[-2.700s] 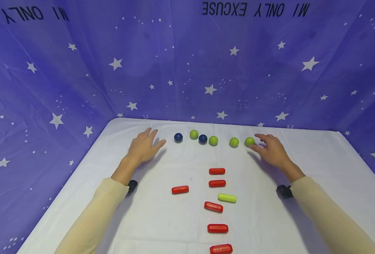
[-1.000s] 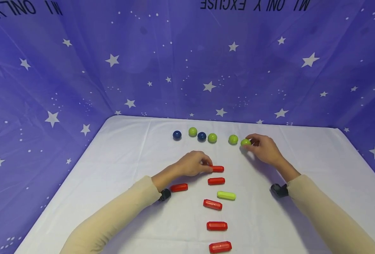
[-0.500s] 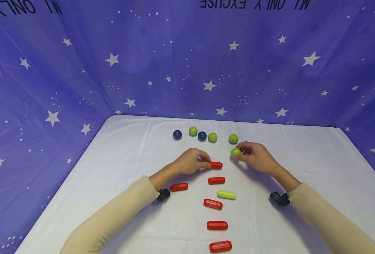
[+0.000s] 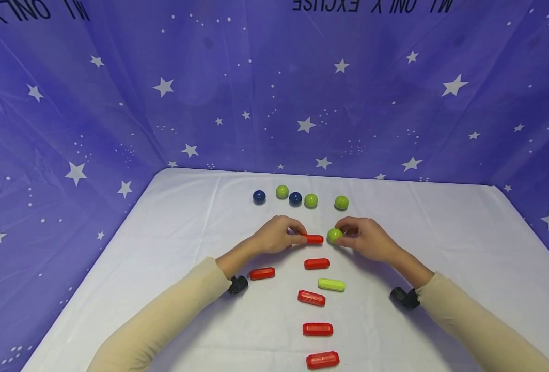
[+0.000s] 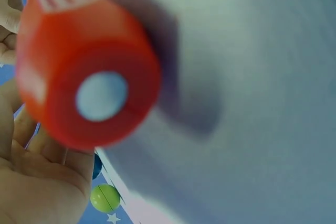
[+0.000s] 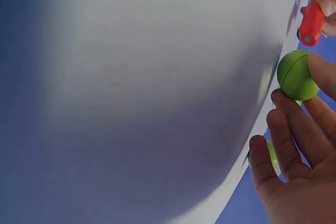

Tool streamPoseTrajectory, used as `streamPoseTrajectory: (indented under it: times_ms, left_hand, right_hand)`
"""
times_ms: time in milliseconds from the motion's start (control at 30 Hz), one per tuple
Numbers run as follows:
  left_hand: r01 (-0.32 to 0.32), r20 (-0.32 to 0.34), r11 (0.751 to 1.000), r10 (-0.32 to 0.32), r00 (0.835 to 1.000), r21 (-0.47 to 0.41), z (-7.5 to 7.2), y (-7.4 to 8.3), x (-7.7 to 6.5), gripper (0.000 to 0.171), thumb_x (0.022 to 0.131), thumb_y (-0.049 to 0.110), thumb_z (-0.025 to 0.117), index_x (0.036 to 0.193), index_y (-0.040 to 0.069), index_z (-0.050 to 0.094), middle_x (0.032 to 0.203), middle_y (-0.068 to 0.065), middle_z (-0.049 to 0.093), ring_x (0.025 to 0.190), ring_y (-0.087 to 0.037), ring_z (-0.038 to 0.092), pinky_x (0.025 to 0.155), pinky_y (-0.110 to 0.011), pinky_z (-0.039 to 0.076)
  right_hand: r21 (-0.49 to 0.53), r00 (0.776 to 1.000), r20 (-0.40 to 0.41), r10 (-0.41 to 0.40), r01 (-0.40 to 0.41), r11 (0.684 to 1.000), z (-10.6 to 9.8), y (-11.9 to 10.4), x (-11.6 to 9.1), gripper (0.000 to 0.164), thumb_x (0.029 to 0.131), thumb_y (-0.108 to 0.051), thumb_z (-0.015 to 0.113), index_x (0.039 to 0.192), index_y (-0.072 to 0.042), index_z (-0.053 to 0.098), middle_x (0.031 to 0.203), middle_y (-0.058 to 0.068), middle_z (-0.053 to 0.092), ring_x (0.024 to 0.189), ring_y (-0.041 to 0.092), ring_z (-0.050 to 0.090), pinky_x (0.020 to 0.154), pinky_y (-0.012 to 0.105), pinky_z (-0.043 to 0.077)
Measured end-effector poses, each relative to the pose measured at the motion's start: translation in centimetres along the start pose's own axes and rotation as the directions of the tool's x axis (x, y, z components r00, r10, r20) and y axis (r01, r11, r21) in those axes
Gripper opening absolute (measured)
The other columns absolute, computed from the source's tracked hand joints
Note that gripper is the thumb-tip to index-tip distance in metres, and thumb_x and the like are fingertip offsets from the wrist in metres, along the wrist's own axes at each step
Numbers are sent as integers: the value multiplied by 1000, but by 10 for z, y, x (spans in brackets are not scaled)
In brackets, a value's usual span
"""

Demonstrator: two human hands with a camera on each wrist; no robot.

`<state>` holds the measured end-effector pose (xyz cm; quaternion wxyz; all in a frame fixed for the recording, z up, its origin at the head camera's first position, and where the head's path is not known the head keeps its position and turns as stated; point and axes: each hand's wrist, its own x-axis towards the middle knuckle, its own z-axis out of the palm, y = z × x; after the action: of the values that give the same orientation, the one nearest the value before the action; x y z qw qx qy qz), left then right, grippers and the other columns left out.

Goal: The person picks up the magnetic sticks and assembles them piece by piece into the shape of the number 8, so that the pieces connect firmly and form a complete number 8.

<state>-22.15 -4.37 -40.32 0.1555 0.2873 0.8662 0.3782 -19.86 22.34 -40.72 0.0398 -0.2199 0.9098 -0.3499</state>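
Observation:
In the head view, my left hand [image 4: 275, 236] pinches one end of a short red rod [image 4: 314, 239] between thumb and fingers. Facing it, my right hand [image 4: 368, 239] holds a green ball [image 4: 334, 236] by thumb and fingertips. A small gap separates ball and rod. The right wrist view shows the green ball [image 6: 297, 76] against the thumb, with the held red rod [image 6: 312, 23] just above it; that rod has a pale round end. A large blurred red rod [image 5: 89, 72] fills much of the left wrist view, hiding part of the left hand [image 5: 42, 182].
Behind the hands lie blue balls [image 4: 259, 197] and several green balls [image 4: 341, 202]. Nearer, several red rods [image 4: 318, 329] and a yellow-green rod [image 4: 331, 284] form a loose column on the white-covered table [image 4: 200, 330]. A lone red rod [image 4: 262, 274] sits beside the left wrist. Purple starry cloth surrounds the table.
My left hand came right, gripped the farthest red rod and shifted it slightly away. My right hand took the rightmost green ball and brought it left and nearer, beside the rod's end.

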Motion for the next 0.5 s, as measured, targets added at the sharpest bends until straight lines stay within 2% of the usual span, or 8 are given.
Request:
streamPoseTrajectory:
  times_ms: [500]
  left_hand:
    - [-1,-25,1000,1,1000,1,0,-3,2,14,93,19,70,105,12,74,96,4,70,64,-14,61,61,-24,46]
  right_hand:
    - [-24,1000,1,5,-5,1000,2,-1,-3,26,85,-13,78,109,-5,70,100,1,70,93,19,65,86,44,52]
